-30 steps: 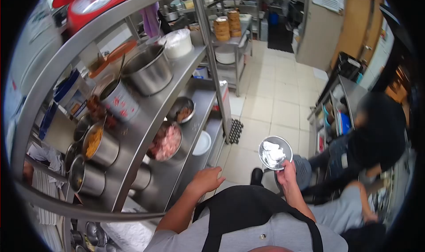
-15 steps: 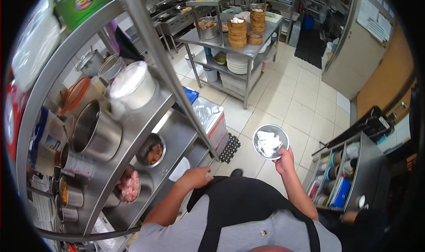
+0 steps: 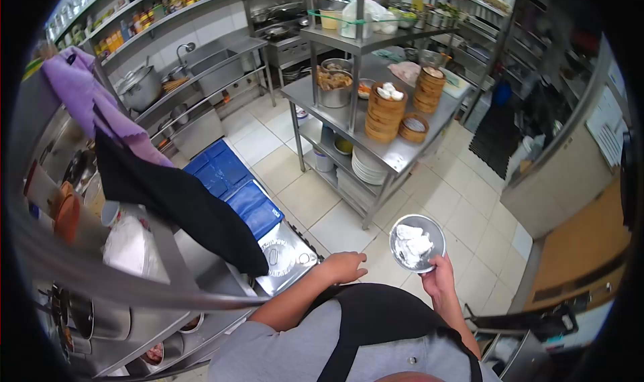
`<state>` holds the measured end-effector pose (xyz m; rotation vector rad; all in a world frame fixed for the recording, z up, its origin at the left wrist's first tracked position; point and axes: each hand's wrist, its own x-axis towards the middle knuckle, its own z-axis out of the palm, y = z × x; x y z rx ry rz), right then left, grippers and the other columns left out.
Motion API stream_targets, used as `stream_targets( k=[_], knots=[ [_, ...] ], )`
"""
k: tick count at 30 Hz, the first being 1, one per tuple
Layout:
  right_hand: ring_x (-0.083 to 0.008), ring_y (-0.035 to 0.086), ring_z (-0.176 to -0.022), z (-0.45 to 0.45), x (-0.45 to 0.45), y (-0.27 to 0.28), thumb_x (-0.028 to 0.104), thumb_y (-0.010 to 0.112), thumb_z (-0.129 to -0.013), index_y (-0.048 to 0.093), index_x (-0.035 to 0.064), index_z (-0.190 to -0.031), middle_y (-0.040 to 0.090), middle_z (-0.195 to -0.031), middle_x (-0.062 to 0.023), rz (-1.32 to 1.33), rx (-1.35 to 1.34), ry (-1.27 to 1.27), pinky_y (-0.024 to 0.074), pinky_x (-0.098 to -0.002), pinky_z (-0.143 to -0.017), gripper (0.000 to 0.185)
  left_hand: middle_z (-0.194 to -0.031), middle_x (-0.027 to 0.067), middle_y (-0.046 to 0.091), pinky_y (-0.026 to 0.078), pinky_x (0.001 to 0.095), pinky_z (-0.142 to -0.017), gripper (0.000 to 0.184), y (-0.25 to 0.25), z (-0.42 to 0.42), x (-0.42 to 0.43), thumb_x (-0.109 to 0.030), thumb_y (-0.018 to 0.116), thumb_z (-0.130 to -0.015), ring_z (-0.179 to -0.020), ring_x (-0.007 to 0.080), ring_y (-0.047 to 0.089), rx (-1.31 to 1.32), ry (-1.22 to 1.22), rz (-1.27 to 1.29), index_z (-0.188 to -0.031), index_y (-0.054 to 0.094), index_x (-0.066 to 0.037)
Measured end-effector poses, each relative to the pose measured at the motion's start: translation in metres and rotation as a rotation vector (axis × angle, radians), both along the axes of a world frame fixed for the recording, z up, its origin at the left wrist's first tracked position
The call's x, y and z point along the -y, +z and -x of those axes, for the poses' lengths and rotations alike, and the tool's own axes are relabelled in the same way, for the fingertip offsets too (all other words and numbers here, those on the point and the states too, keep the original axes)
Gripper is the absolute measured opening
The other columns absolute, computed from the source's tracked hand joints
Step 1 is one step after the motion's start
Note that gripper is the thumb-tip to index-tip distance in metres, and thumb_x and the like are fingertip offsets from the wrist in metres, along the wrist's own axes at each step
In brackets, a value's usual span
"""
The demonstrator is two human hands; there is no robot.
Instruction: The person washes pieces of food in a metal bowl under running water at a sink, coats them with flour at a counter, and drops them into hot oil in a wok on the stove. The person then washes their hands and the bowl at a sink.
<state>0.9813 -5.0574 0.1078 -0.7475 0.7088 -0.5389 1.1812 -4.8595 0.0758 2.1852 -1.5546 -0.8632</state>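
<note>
My right hand (image 3: 439, 276) grips the rim of a round metal bowl (image 3: 435, 233), with the thumb over the edge. Inside the bowl lies a white, powdery heap (image 3: 412, 245); I cannot tell what it is. In front of my apron (image 3: 396, 308), my left hand (image 3: 345, 266) is held out with its fingers loosely apart and nothing in it. Nearest to that hand is a shiny metal tin (image 3: 287, 258) beside the shelf. A blue lid or tray (image 3: 251, 207) lies just beyond the tin.
A steel table (image 3: 302, 93) ahead carries stacked bamboo steamers (image 3: 386, 117) and a pot of food (image 3: 334, 90). On the left, a steel rack (image 3: 181, 300) curves close by, with a black cloth (image 3: 174, 197) and a purple cloth (image 3: 100, 103) hanging from it. Pale floor tiles (image 3: 295, 189) run between.
My view has swung left and forward, past the rack's post, toward the steel table. The bowl is still in my right hand. My left hand stays out in front, with its fingers loose.
</note>
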Motion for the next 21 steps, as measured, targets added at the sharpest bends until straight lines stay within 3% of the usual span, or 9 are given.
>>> stream_targets(
  k=[4, 8, 13, 17, 18, 21],
  knots=[
    [-0.0185, 0.057, -0.069, -0.056, 0.062, -0.026, -0.001, 0.043, -0.073, 0.045, 0.007, -0.127, 0.059, -0.102, -0.0097, -0.066, -0.012, 0.058, 0.0425, -0.0296, -0.046, 0.055, -0.115, 0.0206, 0.063, 0.048, 0.0447, -0.091, 0.047, -0.013, -0.058, 0.028, -0.041, 0.055, -0.093, -0.106, 0.0373, 0.061, -0.121, 0.059, -0.058, -0.124, 0.056, -0.006],
    [-0.019, 0.058, -0.07, -0.169, 0.109, -0.039, -0.002, 0.043, -0.073, 0.045, 0.007, -0.128, 0.058, -0.102, -0.0095, -0.1, -0.048, 0.194, 0.0426, -0.0299, -0.045, 0.056, -0.116, 0.0216, 0.063, 0.047, 0.0443, -0.093, 0.047, -0.03, -0.125, 0.042, -0.041, 0.057, -0.092, -0.109, 0.0372, 0.06, -0.124, 0.213, -0.037, -0.122, 0.057, -0.005],
    [-0.0202, 0.061, -0.077, -0.393, 0.125, -0.032, -0.004, 0.044, -0.076, 0.043, 0.0078, -0.131, 0.058, -0.106, -0.0099, -0.016, -0.012, 0.508, 0.0457, -0.033, -0.048, 0.057, -0.116, 0.0227, 0.063, 0.048, 0.0425, -0.093, 0.044, -0.041, -0.217, 0.043, -0.038, 0.058, -0.092, -0.109, 0.0374, 0.06, -0.165, 0.74, 0.13, -0.121, 0.06, -0.004],
    [-0.0212, 0.062, -0.082, -0.542, 0.08, -0.014, -0.001, 0.046, -0.078, 0.043, 0.0079, -0.129, 0.058, -0.105, -0.01, -0.055, 0.152, 0.656, 0.05, -0.0369, -0.055, 0.052, -0.111, 0.0173, 0.066, 0.05, 0.0359, -0.088, 0.045, -0.024, -0.229, 0.036, -0.036, 0.063, -0.091, -0.098, 0.0279, 0.065, -0.483, 0.954, 0.199, -0.123, 0.059, -0.004],
    [-0.0208, 0.062, -0.082, -0.576, 0.071, -0.01, -0.001, 0.047, -0.078, 0.044, 0.0077, -0.126, 0.058, -0.104, -0.0102, -0.02, 0.151, 0.726, 0.05, -0.0359, -0.054, 0.049, -0.109, 0.011, 0.067, 0.05, 0.0332, -0.085, 0.04, -0.024, -0.236, 0.033, -0.029, 0.063, -0.094, -0.096, 0.0207, 0.064, -0.54, 0.974, 0.175, -0.124, 0.059, -0.003],
    [-0.0201, 0.062, -0.079, -0.672, 0.037, 0.001, 0.0, 0.047, -0.078, 0.046, 0.0075, -0.121, 0.059, -0.101, -0.0102, 0.003, 0.185, 0.828, 0.049, -0.0338, -0.051, 0.044, -0.11, 0.0101, 0.067, 0.05, 0.0329, -0.085, 0.041, -0.023, -0.271, 0.019, -0.029, 0.064, -0.093, -0.095, 0.0193, 0.063, -0.585, 1.045, 0.226, -0.125, 0.058, -0.003]
  ],
)
